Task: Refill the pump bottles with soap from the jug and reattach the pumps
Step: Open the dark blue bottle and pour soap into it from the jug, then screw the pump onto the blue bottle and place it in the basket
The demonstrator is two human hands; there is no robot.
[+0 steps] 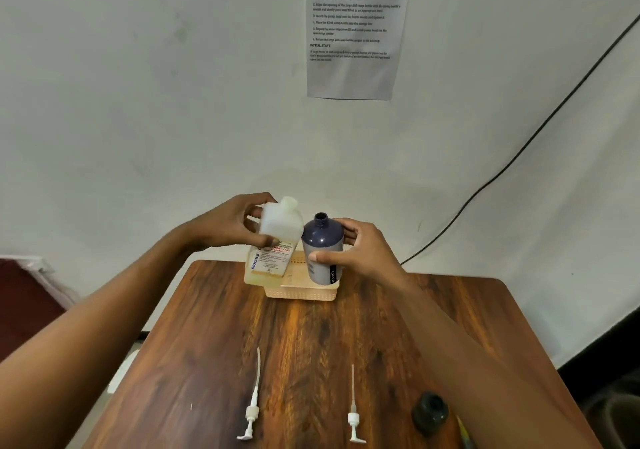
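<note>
My left hand [235, 221] grips the upper part of a white translucent soap jug [277, 240], held above the far end of the table and tilted slightly; its neck is uncapped and a yellowish liquid fills its lower part. My right hand [353, 246] holds a dark blue bottle [323, 247] upright beside the jug, with its mouth open and no pump on it. The jug and bottle are almost touching. Two white pumps with long dip tubes lie flat near the front edge, one at the left [252, 403] and one at the right [354, 414].
A beige plastic basket [301, 291] sits at the far end of the wooden table [311, 351], under the bottle and jug. A black cap [430, 411] lies at the front right. A paper sheet [356, 29] hangs on the wall, and a black cable [519, 150] runs down it.
</note>
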